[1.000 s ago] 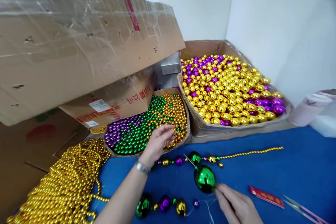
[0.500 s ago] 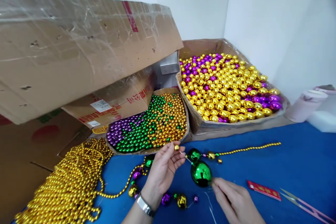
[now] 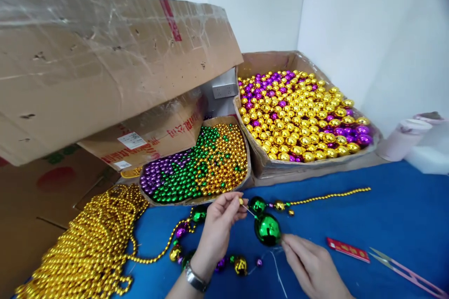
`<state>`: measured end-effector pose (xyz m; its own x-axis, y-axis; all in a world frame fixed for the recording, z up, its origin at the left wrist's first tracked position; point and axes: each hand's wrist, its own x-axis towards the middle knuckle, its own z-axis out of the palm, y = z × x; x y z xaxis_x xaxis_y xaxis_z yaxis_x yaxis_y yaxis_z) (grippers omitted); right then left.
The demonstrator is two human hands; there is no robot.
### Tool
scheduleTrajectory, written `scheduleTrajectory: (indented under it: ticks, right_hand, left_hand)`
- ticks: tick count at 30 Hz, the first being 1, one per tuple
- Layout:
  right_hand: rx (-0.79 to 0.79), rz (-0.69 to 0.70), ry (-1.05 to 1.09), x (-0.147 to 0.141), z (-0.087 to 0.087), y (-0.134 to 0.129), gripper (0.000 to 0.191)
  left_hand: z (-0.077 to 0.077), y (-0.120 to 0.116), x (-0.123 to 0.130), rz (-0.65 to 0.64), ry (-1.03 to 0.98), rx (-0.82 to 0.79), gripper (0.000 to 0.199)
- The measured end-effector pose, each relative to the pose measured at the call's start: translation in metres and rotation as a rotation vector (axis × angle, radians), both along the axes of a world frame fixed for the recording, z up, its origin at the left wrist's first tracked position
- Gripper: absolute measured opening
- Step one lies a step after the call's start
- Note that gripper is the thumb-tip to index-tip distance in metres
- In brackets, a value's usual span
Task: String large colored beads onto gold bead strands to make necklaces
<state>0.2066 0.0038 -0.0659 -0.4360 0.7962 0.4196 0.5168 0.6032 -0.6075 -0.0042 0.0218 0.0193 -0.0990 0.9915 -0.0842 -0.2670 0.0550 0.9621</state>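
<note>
My left hand [image 3: 224, 217] pinches a small gold bead [image 3: 241, 201] between thumb and fingers. A thin pale string or needle runs from there to a large shiny green ball [image 3: 267, 229]. Closed at the lower right side of that ball, my right hand [image 3: 310, 261] grips its edge or the thread there; the fingertips hide which. White thread [image 3: 277, 268] hangs loose below. Behind lies a smaller green ball [image 3: 257, 205], in line with small beads and a gold bead string [image 3: 329, 195]. Purple, gold and green beads of the strand curve beneath my left wrist.
A heap of gold bead strings [image 3: 84, 247] lies at left. Behind stand a carton of small beads [image 3: 199, 163] and a larger carton of gold and purple balls [image 3: 301, 117]. Pink-handled scissors [image 3: 403, 271], a red packet [image 3: 348, 249] and a pink bottle [image 3: 403, 140] are at right.
My left fingers have turned and closed further over the small gold bead, which now shows less. The large green ball stays between my hands. The whole view has shifted slightly.
</note>
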Motion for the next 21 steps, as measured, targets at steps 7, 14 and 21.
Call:
scheduleTrajectory:
  ticks: [7, 14, 21]
  right_hand:
    - [-0.200, -0.093, -0.042, -0.001, -0.035, 0.007, 0.017]
    - [-0.135, -0.100, -0.051, 0.021, -0.014, 0.019, 0.025]
    - [-0.177, 0.049, 0.104, 0.002, 0.026, 0.029, 0.024]
  left_hand:
    - [-0.049, 0.001, 0.021, -0.038, 0.329, 0.008, 0.021]
    - [-0.021, 0.003, 0.028, -0.042, 0.517, 0.200, 0.011]
    - [0.022, 0.009, 0.053, -0.084, 0.583, 0.374, 0.013]
